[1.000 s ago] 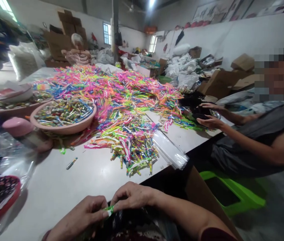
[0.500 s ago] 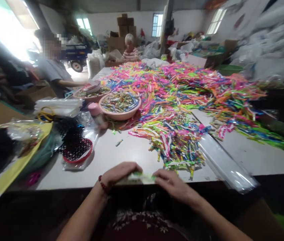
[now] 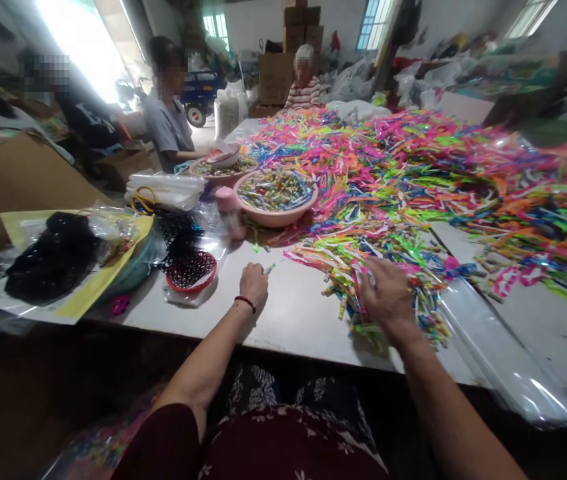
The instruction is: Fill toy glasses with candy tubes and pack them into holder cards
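Note:
My left hand [image 3: 254, 285], a red bead bracelet at its wrist, rests on the white table [image 3: 283, 313]. Its fingers are curled around one end of a small patterned stick [image 3: 269, 269]. My right hand [image 3: 389, 293] is at the near edge of a heap of patterned sticks with bright plastic strips [image 3: 338, 260]. Its fingers close on a pink-and-white plastic strip [image 3: 360, 290]; the fingertips are partly hidden.
A pink basin [image 3: 276, 219] of small sticks stands beyond my left hand, beside a pink-capped bottle [image 3: 231, 213]. A red-rimmed basket [image 3: 191, 287] sits to the left. Clear plastic sleeves [image 3: 513, 360] lie at right. Co-workers [image 3: 168, 113] are across the table.
The hands have moved apart, and the greenish item between them is gone from view. My left hand has reached the lone stick; my right has moved onto the heap. The view has turned left.

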`<state>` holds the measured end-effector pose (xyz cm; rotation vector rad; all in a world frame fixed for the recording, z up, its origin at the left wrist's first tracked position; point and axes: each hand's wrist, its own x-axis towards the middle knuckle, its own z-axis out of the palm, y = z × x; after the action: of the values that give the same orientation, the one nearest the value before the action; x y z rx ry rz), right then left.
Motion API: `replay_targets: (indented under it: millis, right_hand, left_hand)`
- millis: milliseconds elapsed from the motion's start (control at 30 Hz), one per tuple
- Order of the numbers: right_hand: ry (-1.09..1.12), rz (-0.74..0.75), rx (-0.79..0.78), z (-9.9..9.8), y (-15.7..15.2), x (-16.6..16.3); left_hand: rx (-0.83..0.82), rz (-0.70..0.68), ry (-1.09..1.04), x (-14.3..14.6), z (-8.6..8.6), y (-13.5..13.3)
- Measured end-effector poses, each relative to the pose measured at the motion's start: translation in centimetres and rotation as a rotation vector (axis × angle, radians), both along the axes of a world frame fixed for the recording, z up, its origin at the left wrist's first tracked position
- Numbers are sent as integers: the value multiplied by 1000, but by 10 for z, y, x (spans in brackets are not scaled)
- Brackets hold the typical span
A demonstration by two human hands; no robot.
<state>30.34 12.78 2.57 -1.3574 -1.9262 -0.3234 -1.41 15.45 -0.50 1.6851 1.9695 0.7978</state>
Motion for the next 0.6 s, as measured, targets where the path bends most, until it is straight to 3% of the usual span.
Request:
replay_targets:
  millis: [100, 233, 433, 500, 600]
  right_hand:
    - [-130, 252, -85, -29, -18, -70]
    - [-150, 261, -313, -66, -28, -115]
    - [-23, 278, -449, -89, -54, -114]
    - [-66, 295, -473, -91, -57, -116]
    - [-57, 251, -512, -89, -48, -119]
  left_hand:
    - [-77, -221, -18, 17, 4, -8]
    - [-176, -406, 1, 29, 16, -2]
    - [-30, -234, 238, 12, 58, 48]
    - [21, -212, 345, 5, 55, 69]
    - [1, -203, 475, -5, 27, 99]
